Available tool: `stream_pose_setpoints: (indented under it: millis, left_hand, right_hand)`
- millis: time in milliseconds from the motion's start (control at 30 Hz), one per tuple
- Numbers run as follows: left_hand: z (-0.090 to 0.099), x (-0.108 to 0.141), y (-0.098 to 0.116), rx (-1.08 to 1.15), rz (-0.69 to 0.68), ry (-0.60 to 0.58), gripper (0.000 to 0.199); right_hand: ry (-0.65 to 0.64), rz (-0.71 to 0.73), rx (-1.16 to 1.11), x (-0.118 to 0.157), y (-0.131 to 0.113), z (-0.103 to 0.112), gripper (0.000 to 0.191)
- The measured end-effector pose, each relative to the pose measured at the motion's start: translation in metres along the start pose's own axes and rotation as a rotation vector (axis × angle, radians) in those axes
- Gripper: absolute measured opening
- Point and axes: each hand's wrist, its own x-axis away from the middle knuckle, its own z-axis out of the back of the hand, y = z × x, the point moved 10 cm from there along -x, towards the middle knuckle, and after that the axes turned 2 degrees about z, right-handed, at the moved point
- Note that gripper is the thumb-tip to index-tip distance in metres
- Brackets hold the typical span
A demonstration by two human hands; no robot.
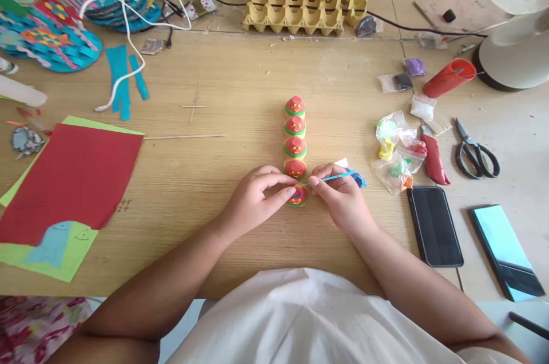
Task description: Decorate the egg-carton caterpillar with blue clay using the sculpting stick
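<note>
A row of five red-topped, smiling cups (295, 146) stands on the tabletop (240, 78). At the row's near end, the left hand (256, 195) touches the nearest cup (299, 198), thumb and forefinger drawn close; whether they grip it cannot be told. The right hand (344, 198) pinches a slim blue tool (334, 177), tip at that cup. Yellow egg cartons (295, 11) lie beyond the row, black-handled scissors (475, 157) to its right.

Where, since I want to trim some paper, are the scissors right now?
In the head view, the scissors lie on the table at right, just right of the red tool and below the red cup.
</note>
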Motion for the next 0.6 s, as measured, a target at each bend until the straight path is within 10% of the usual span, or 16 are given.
stream_pose_setpoints:
  millis: [300,600]
  left_hand:
    - [0.000,0.000,0.004,0.018,-0.021,0.046,0.017]
    - [0.008,0.017,0.049,-0.220,-0.409,0.008,0.038]
  right_hand:
    - [0.011,0.012,-0.002,0.001,-0.001,0.001,0.032]
    - [0.076,0.057,-0.015,0.002,-0.005,0.015,0.032]
